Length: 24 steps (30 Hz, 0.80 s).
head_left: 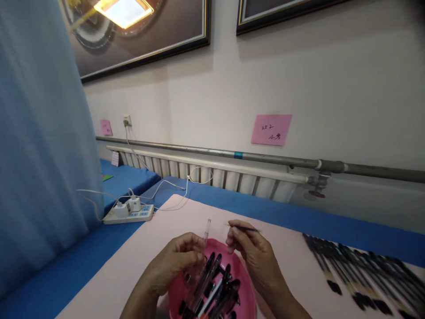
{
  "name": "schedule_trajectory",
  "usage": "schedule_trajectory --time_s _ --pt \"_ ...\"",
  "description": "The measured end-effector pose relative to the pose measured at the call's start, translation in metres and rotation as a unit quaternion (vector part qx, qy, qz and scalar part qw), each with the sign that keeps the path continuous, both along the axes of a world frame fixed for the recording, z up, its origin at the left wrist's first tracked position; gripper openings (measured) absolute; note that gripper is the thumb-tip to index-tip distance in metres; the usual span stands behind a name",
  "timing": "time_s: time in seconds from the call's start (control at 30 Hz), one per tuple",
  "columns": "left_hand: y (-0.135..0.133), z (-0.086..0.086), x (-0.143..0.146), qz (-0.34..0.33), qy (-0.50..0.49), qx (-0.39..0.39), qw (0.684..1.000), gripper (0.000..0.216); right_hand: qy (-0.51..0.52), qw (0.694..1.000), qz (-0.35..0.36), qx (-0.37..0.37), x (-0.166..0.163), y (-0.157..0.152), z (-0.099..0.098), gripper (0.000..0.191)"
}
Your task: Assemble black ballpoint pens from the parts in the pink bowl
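My left hand [175,259] is closed, its thumb and fingers pinching a clear pen barrel [207,228] that points up above the bowl rim. In my right hand [250,248] is a thin dark pen refill [244,228], held nearly level between thumb and fingers with its small tip toward the left. Between and below both hands stands a pink bowl [249,288], holding several black caps, clear barrels and other pen parts [215,283]. The lower ends of what my left hand holds are hidden by the fingers.
Several black pens [352,270] lie in a slanted row at the right on a pink sheet [179,212] over a blue table [83,252]. A white power strip [133,216] with chargers and cables sits at left. Behind run a pipe [206,151] and radiator [217,177]; a blue curtain [43,133] hangs left.
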<state>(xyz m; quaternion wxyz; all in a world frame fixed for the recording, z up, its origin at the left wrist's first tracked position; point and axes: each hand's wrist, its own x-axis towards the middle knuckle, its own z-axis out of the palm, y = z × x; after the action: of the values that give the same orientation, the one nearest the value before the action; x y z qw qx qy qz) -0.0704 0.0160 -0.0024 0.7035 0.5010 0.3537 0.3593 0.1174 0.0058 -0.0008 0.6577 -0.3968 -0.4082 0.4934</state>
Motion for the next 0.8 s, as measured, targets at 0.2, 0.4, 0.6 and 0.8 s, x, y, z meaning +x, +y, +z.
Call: schedule_trajectory --time_s 0.2,0.4,0.6,0.8 --pt "-0.001 -0.004 0.000 -0.046 0.019 0.001 0.999 0.017 0.082 0.996 -0.033 0.005 0.007 -0.004 0.020 0.028" --pt "-0.002 -0.005 0.000 -0.067 0.025 0.007 0.997 0.016 0.062 0.998 -0.001 0.021 0.003 -0.013 0.025 0.023" --pt "-0.004 0.002 0.002 -0.061 0.032 0.013 0.998 0.015 0.023 0.999 0.013 0.021 0.004 -0.012 0.022 0.022" --pt "-0.004 0.002 0.002 -0.061 0.035 0.009 0.997 0.014 0.012 1.000 0.012 0.014 0.003 -0.013 0.025 0.023"
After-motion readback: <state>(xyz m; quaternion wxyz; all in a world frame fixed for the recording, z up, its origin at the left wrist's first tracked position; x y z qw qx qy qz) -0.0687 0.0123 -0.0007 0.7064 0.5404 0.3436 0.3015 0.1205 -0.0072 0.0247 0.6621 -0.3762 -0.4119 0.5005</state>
